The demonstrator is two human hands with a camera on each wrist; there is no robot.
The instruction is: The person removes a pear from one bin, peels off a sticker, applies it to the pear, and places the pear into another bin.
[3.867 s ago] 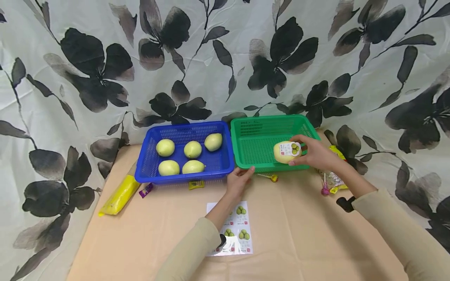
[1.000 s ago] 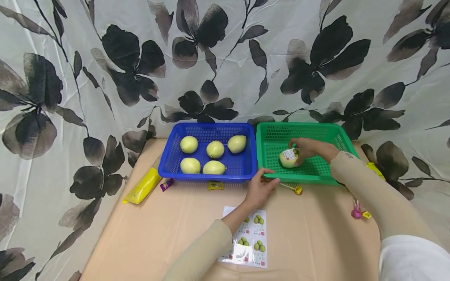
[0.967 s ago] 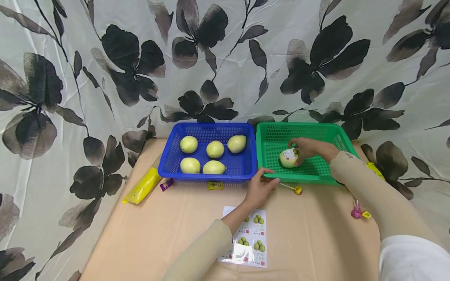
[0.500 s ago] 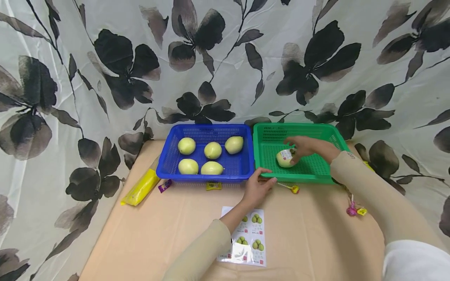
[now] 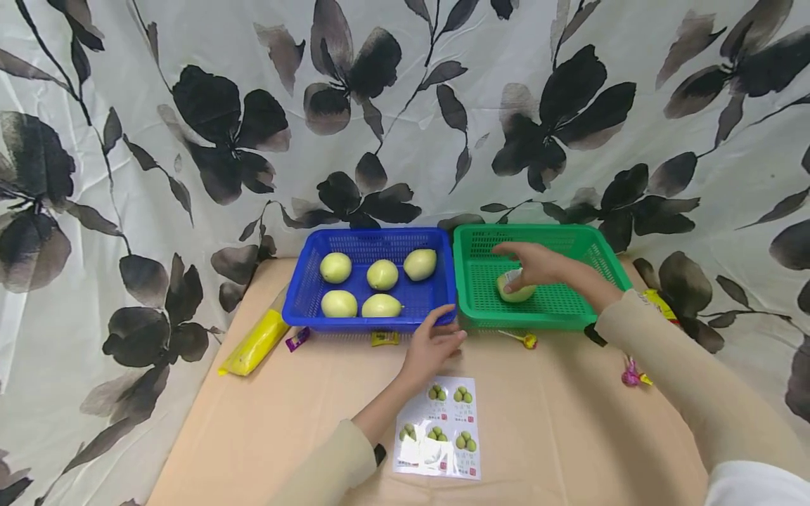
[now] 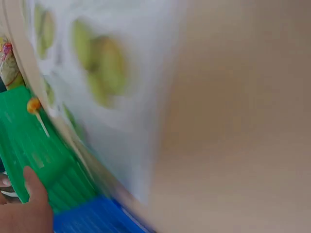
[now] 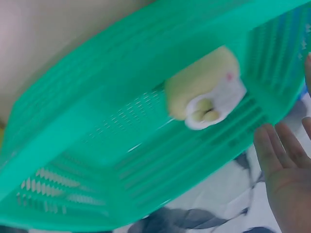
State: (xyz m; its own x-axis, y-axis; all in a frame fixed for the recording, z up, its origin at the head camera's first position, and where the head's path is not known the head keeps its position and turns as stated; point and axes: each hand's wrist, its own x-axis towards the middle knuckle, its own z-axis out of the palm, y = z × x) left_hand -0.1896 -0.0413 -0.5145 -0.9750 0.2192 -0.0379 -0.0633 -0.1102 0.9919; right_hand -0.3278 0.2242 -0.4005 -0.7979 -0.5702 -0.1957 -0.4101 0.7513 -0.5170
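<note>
– fingers?
– right hand [image 5: 539, 267]: straight, empty, just off the fruit [image 7: 198, 83] in the green basket [image 5: 538, 321]. left hand [image 5: 428, 351]: relaxed, near the green basket's front left corner.
– any risk?
– brushing the fruit could roll it and scuff its label [image 7: 218, 101].

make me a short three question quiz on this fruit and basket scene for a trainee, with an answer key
1. How many fruits lie in the blue basket?

2. True or false: the right hand is gripping the fruit in the green basket.

3. What is on the fruit in the green basket?
A) a rubber band
B) a printed sticker
C) a ribbon

Key:
1. Five.
2. False: in the right wrist view the fingers are extended and apart from the fruit.
3. B
</note>
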